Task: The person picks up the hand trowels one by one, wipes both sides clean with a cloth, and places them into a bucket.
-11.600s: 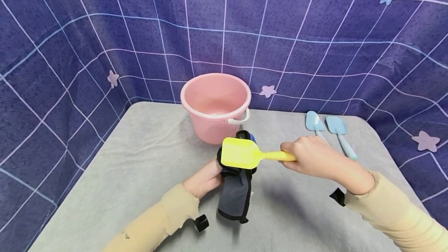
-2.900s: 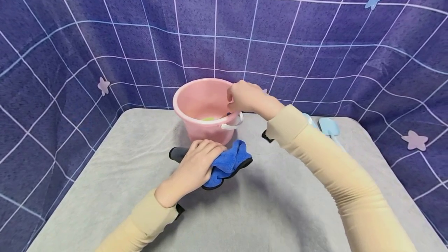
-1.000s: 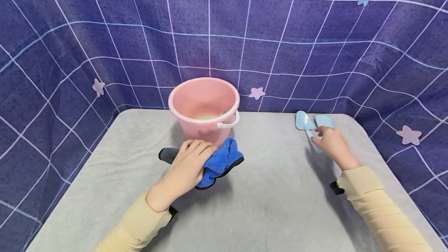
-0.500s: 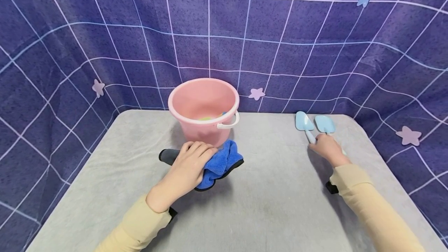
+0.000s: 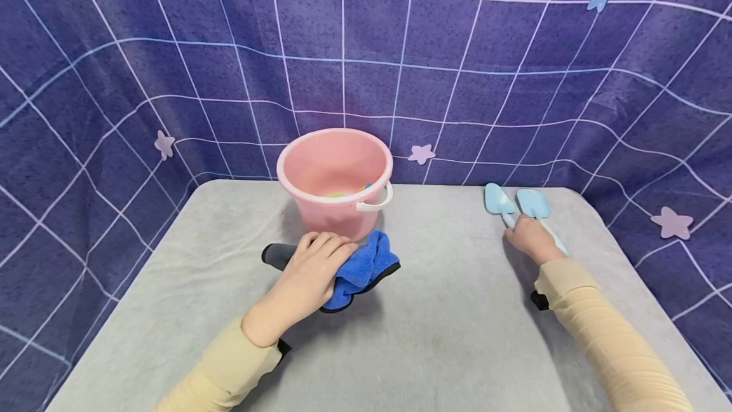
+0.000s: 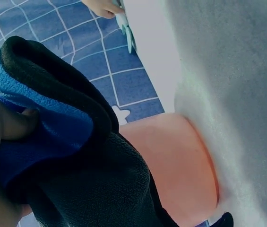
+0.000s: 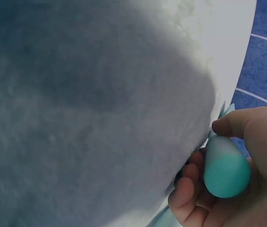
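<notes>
My left hand (image 5: 305, 272) holds a folded cloth (image 5: 366, 266), fluffy blue on one side, dark grey on the other, edged in black. The left wrist view shows my thumb lying on its blue side (image 6: 53, 127). Over at the right, my right hand (image 5: 530, 237) grips the handle of the left one of two light-blue toy shovels (image 5: 497, 199). In the right wrist view its rounded teal handle end (image 7: 228, 175) pokes out between thumb and curled fingers. The other light-blue shovel (image 5: 533, 203) lies close beside, its handle partly behind my hand.
A pink bucket (image 5: 334, 218) with a white handle (image 5: 374, 201) stands just behind the cloth. Inside it show a yellow-green piece (image 5: 335, 195) and a small blue bit. A purple grid-patterned curtain (image 5: 366, 37) surrounds the grey table (image 5: 446, 336) at the back and sides.
Earlier my right hand held a yellow shovel over the cloth, then reached to the bucket. It has since moved right and taken hold of a light-blue shovel's handle. The left hand keeps the cloth.
</notes>
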`<action>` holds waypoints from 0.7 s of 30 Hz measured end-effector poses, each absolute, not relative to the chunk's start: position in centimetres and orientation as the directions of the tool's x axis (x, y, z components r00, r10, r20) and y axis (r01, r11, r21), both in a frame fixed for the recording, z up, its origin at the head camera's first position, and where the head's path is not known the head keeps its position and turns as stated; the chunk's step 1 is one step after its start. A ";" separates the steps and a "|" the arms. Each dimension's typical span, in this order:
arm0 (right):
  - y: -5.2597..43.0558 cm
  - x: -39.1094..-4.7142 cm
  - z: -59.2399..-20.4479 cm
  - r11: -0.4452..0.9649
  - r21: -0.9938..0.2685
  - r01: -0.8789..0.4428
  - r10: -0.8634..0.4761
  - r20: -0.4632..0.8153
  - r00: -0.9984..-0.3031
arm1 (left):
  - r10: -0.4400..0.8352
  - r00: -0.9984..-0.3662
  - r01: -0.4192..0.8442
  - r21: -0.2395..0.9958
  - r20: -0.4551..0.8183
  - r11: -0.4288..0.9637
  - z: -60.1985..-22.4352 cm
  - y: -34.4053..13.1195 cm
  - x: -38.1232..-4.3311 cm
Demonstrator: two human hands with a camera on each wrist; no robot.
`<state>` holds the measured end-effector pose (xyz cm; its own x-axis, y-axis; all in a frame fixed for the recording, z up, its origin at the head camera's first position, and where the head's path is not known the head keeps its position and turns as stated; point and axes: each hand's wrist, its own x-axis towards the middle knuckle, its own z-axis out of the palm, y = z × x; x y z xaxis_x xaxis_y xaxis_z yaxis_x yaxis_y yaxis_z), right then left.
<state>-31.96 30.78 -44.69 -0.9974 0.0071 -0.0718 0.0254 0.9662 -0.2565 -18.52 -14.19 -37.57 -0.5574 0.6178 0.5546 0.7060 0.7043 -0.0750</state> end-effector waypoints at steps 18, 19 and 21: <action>31.8 -30.4 -41.8 0.961 -0.276 -0.005 -0.056 -0.176 -0.983 | 0.637 -0.557 0.679 -0.150 0.533 0.719 -36.7 -14.8 -18.6; 31.8 -30.1 -41.5 0.961 -0.276 -0.008 -0.059 -0.176 -0.983 | 0.638 -0.558 0.677 -0.153 0.531 0.720 -36.6 -14.8 -18.6; 31.8 -29.7 -40.9 0.961 -0.276 -0.020 -0.070 -0.172 -0.983 | 0.639 -0.559 0.676 -0.157 0.529 0.720 -36.4 -15.0 -18.5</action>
<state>-29.74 31.81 -40.94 -0.9825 -0.0703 -0.1722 -0.0203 0.9609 -0.2762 -18.53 -15.00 -36.44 -0.5585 0.6387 0.5292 0.6755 0.7205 -0.1566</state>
